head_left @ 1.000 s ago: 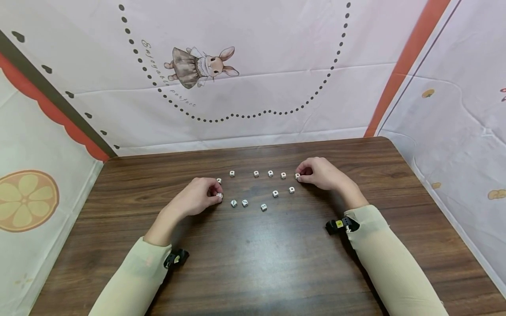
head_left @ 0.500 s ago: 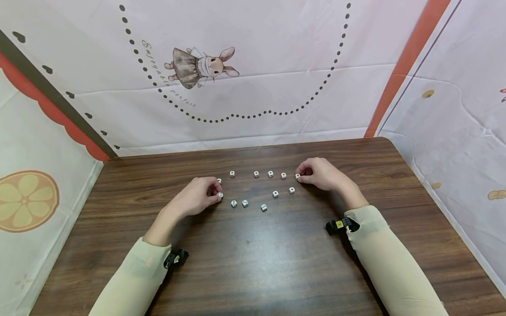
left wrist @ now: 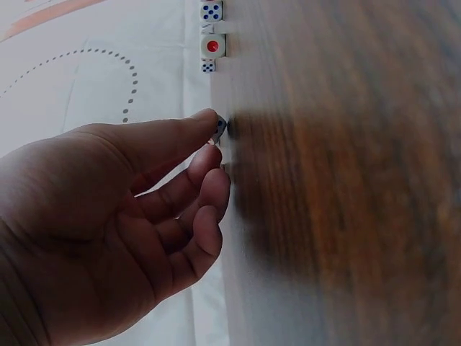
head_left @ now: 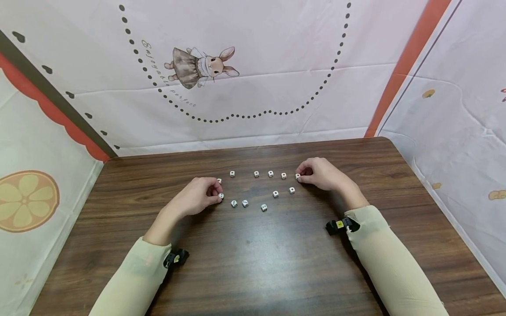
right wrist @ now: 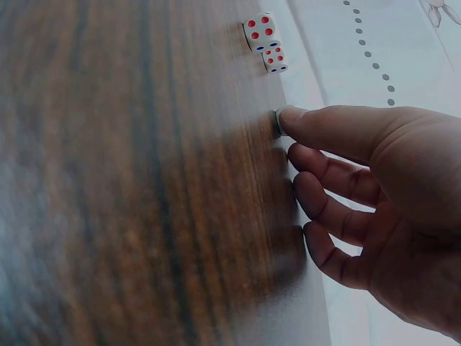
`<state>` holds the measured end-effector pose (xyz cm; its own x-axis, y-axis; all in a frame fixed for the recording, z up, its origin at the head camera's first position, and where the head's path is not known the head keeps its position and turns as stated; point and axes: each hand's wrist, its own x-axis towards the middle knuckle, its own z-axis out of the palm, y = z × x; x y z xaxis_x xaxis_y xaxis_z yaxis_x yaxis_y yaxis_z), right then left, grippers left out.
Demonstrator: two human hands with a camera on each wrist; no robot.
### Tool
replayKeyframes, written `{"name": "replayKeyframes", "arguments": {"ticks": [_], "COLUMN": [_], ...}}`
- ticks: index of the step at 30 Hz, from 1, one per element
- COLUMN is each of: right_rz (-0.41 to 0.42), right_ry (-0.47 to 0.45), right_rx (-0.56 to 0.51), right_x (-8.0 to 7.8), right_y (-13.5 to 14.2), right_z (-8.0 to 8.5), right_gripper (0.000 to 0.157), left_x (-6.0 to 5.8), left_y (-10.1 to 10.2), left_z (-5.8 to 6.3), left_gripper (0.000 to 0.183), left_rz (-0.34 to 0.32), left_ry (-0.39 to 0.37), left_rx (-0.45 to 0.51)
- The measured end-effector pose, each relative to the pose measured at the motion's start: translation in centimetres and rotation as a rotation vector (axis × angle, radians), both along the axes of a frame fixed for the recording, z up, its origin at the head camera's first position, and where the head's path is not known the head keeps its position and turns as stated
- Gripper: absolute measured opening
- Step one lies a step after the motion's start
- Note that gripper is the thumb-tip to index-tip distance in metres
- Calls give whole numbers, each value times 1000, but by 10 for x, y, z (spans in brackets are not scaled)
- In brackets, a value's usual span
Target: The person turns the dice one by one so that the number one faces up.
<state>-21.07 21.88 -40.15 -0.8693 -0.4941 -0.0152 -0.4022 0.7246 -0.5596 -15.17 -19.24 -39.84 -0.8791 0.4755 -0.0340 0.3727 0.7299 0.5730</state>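
My left hand [head_left: 194, 195] pinches a white die [head_left: 221, 196] between thumb and fingertips, low over the table. In the left wrist view the thumb covers much of that die [left wrist: 221, 127]. On the other side, my right hand [head_left: 323, 173] holds another white die [head_left: 298, 176] at the right end of the back row. Only a sliver of this die [right wrist: 279, 124] shows past the thumb in the right wrist view. Just behind the left fingers lies a partly hidden die [head_left: 219, 181]. A die with one large dot [head_left: 291, 190] sits in front of the right hand.
Several loose dice lie between the hands, among them a back-row die [head_left: 256, 174] and the nearest front die [head_left: 264, 207]. All rest on a brown wood-grain table [head_left: 253, 263]. A printed white cloth [head_left: 276, 57] hangs behind the table's far edge.
The die in my left fingers has turned to show a different face and shifted slightly to the right. My right hand and the loose dice stay where they were.
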Motion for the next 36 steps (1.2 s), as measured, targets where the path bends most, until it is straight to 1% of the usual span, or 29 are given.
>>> {"name": "replayKeyframes", "arguments": {"ticks": [8,20,28,36], "right_rz": [-7,0,-2,-2], "right_ry": [-5,3,0,0], "right_rx": [12,14,13,10], "right_x": [0,0,-1,0], "right_y": [0,0,1,0], "right_z": [2,-1,-2,0], "right_gripper": [10,9,9,9], "left_x": [0,-1,0,-1], "left_y": [-1,-4,-5,-5], "left_z": [0,-2,-1,-1], "left_gripper": [12,13,13,14], "left_rz": [15,10,15,8], "left_ry": [-27,-26,-45,-39], "left_rx": [8,-11,-10,-13]}}
